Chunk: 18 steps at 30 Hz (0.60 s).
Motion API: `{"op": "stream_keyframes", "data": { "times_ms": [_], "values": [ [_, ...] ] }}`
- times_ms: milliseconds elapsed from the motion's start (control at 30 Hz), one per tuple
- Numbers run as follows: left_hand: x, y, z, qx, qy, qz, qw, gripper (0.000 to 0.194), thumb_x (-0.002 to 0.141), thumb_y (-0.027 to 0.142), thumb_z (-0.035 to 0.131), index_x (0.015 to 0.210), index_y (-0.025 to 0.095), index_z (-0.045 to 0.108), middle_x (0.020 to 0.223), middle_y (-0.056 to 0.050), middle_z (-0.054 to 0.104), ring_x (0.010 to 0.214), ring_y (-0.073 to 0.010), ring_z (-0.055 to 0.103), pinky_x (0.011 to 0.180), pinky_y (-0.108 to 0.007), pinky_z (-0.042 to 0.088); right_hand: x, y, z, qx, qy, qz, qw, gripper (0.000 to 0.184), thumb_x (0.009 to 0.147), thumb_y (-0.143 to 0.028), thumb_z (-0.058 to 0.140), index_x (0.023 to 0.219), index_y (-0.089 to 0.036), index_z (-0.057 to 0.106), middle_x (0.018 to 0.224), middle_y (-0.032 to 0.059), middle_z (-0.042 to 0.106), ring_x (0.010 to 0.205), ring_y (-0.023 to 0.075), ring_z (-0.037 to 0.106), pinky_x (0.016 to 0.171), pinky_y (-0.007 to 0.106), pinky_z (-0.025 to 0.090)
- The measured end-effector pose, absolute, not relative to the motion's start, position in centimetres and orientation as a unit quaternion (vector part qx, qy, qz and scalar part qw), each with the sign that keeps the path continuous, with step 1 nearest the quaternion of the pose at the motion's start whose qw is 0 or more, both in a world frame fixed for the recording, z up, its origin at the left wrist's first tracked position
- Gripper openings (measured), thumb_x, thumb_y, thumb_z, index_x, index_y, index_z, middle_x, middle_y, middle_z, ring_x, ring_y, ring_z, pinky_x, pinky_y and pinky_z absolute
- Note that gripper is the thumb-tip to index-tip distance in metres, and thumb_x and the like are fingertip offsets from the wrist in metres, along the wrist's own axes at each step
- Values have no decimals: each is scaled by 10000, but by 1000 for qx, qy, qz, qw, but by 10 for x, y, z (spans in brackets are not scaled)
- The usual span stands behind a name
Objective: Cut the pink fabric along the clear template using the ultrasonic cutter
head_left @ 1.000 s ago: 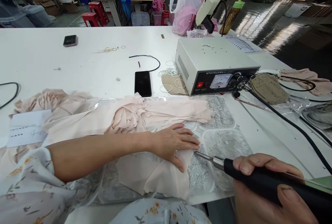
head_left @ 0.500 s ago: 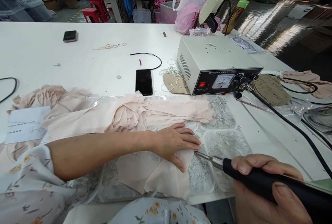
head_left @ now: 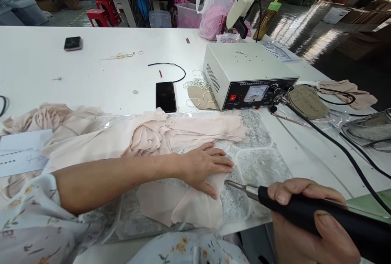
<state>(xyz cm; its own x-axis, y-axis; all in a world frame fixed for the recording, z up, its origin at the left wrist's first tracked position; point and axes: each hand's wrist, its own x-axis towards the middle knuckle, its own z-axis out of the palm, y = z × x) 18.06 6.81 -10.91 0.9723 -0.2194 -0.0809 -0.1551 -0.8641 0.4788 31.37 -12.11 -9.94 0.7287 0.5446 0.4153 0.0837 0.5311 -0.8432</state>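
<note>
My left hand (head_left: 207, 168) lies flat with its fingers spread on a pale pink fabric piece (head_left: 198, 207), pressing it to the grey marble-patterned mat (head_left: 259, 166). In my right hand (head_left: 311, 215) is the black handpiece of an ultrasonic welder (head_left: 293, 211), gripped along its handle. Its narrow metal tip points left at the right edge of the fabric, just below my left fingertips. Whether the tip touches the cloth is hard to tell. Beyond my left forearm lies a heap of the same pink fabric (head_left: 152, 131).
The welder's control box (head_left: 250, 66) stands at the back right, its black cable (head_left: 330, 137) running past my right hand. A phone (head_left: 165, 97), elastic loops (head_left: 197, 82), small scissors (head_left: 120, 56) and a paper slip (head_left: 23, 154) lie around the table. A person sits far behind.
The handpiece tip has shifted slightly toward me along the fabric edge. My left hand stays on the cloth. The view has turned a little to the right.
</note>
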Motion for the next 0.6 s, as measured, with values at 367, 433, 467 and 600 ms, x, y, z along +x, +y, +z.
{"op": "stream_keyframes", "data": {
  "times_ms": [367,433,467,600],
  "values": [
    [179,65,-107,966,-86,-74,234,722,826,526,697,1425,194,470,1508,-35,425,1416,-326,297,1201,-515,113,306,-114,-93,-469,-329,144,807,135,721,-244,591,824,-164,627,704,14,611,499,134,540,466,322,498],
    [179,66,-107,965,-85,-83,232,718,838,530,684,1429,189,461,1516,-34,412,1424,-318,283,1202,-508,103,305,-114,-93,-467,-333,147,806,122,730,-244,595,817,-165,626,708,14,618,502,132,543,462,312,495],
    [179,66,-106,965,-84,-86,231,715,844,534,676,1432,191,456,1520,-33,406,1427,-313,278,1203,-503,93,305,-115,-93,-468,-336,146,804,112,734,-244,599,810,-166,624,712,13,620,502,130,543,461,306,494],
    [179,66,-106,965,-86,-83,235,705,844,533,676,1432,212,458,1523,-27,402,1429,-312,277,1207,-488,71,303,-115,-92,-482,-339,148,794,94,755,-261,622,794,-177,612,730,10,623,514,127,545,486,310,507]
  ]
}}
